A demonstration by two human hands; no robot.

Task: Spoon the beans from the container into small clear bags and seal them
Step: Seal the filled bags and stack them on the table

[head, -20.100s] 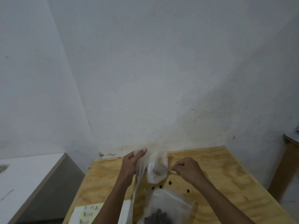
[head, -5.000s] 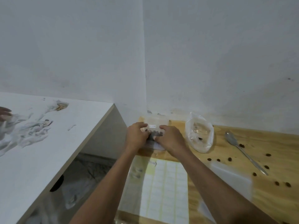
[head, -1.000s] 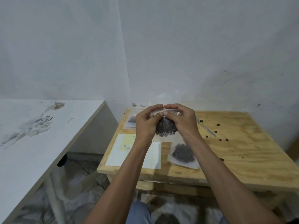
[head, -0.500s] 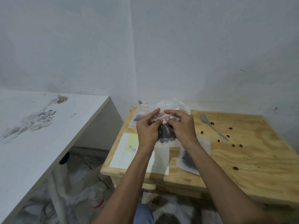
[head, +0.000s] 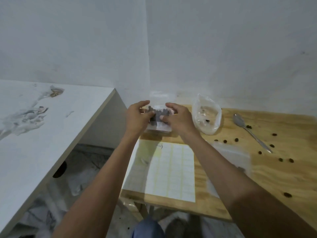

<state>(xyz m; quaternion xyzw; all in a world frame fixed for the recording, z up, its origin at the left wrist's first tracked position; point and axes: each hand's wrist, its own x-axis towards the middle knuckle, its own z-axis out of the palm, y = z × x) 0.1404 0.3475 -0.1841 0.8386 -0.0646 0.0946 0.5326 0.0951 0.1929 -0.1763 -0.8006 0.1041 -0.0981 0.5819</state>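
A small clear bag of dark beans [head: 158, 115] is at the far left corner of the wooden table [head: 274, 170], over a stack of other small bags. My left hand [head: 138, 117] grips its left side and my right hand [head: 178, 118] grips its right side. A crumpled clear plastic bag [head: 206, 115] with a few beans in it stands just right of my hands. A metal spoon [head: 248, 131] lies on the table further right. A flat clear bag [head: 231, 162] lies under my right forearm, partly hidden.
A sheet of white labels [head: 171, 170] lies at the table's front left. Several loose beans [head: 274, 145] are scattered around the spoon. A white side table [head: 34, 143] stands to the left, across a gap. The wall runs close behind both tables.
My hands have carried the filled bag from mid-air forward and down to the stack at the table's far left corner. The camera has tilted closer to the table.
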